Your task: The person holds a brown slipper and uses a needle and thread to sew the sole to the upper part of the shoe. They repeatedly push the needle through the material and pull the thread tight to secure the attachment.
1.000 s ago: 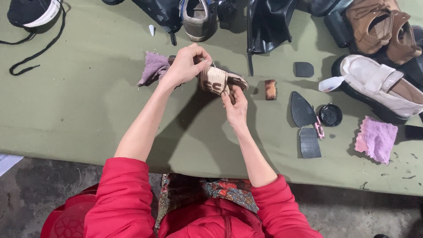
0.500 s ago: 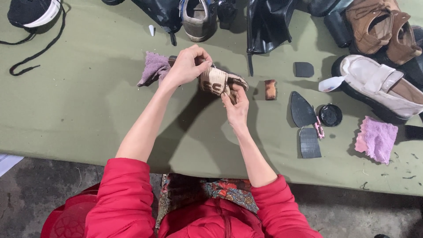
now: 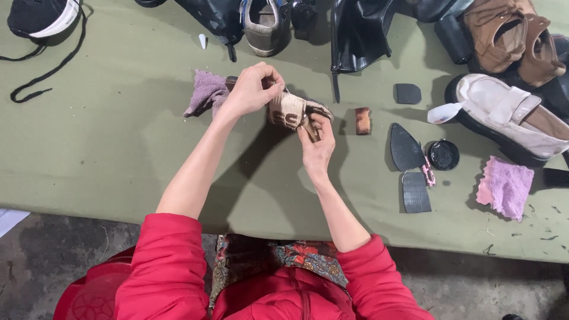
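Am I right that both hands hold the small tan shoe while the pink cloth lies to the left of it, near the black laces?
Not quite: the head view shows the pink cloth lying far right, near the cream loafer. Both hands, left and right, do hold the small tan shoe.

Matt olive cloth covers the bench (image 3: 118,148); the small shoe (image 3: 290,111) in both grips looks soft tan suede, beside a fuzzy mauve rag (image 3: 204,92).

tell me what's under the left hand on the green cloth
A purple rag sticks out from under the left hand, lying on the green cloth. The hand covers the rag's right end and part of the small tan shoe both hands hold.
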